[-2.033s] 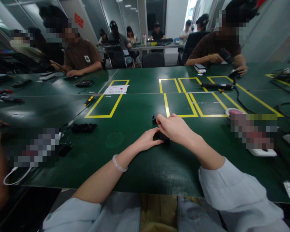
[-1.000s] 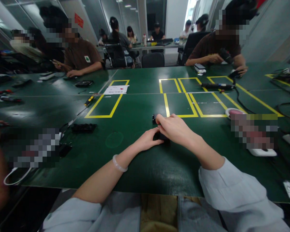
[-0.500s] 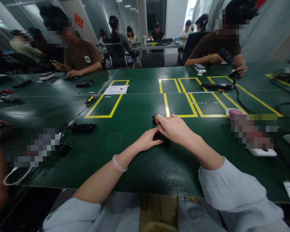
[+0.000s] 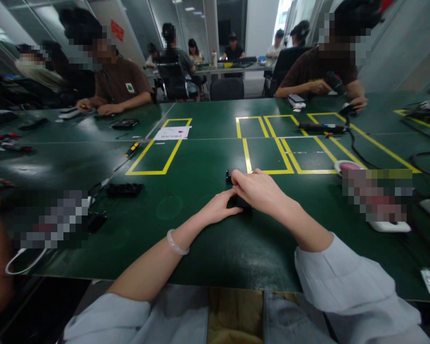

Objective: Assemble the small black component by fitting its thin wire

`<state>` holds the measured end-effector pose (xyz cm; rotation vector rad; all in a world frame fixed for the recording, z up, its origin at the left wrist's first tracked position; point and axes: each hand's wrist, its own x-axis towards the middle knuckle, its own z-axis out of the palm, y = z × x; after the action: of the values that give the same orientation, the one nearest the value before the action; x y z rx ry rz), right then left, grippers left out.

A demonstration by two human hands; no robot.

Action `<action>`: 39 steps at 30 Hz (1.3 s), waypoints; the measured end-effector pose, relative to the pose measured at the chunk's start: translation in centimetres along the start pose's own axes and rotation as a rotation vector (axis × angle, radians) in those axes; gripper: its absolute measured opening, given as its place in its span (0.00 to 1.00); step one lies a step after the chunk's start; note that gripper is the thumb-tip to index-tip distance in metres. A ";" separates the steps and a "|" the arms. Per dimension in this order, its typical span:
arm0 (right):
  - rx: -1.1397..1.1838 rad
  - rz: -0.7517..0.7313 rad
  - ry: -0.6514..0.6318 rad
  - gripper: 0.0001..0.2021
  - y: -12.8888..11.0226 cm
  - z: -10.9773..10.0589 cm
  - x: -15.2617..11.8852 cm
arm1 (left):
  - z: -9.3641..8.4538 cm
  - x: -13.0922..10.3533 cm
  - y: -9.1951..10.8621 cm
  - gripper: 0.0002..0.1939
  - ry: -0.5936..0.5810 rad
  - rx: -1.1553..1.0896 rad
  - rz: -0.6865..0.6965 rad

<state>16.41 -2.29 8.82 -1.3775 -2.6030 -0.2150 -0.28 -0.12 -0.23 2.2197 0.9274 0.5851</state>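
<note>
A black object (image 4: 244, 205) lies on the green table between my hands, partly hidden by them. My left hand (image 4: 220, 206) grips its left side, thumb along the near edge and fingers behind. Over the top of it is my right hand (image 4: 256, 188), its fingers pinched together; anything small between them is hidden. A dark part (image 4: 229, 177) shows just beyond my right fingertips, and whether it joins the black object cannot be made out.
Left of my hands lie a black part (image 4: 124, 190), a yellow-black screwdriver (image 4: 132, 150) and a blurred-out power strip (image 4: 57, 217). A white-edged item (image 4: 390, 224) lies right. Yellow tape (image 4: 277, 171) marks the table (image 4: 200, 258). People sit opposite; an arm shows at far left.
My hands have hardly moved. Across the table at the left, the person in brown has lowered one hand toward the tabletop.
</note>
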 end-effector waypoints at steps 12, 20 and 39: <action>-0.005 0.019 -0.013 0.08 -0.2 -0.3 -0.1 | 0.0 0.0 -0.1 0.19 0.000 -0.015 -0.008; -0.071 0.043 -0.053 0.09 -0.1 -0.1 0.1 | 0.0 0.0 0.0 0.23 -0.009 -0.019 -0.014; -0.010 0.029 -0.040 0.07 -0.1 -0.2 0.1 | -0.1 0.0 0.1 0.20 -0.004 -0.017 -0.016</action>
<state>16.28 -2.34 9.01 -1.4357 -2.6158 -0.1980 -0.27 -0.12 -0.14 2.1951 0.9343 0.5792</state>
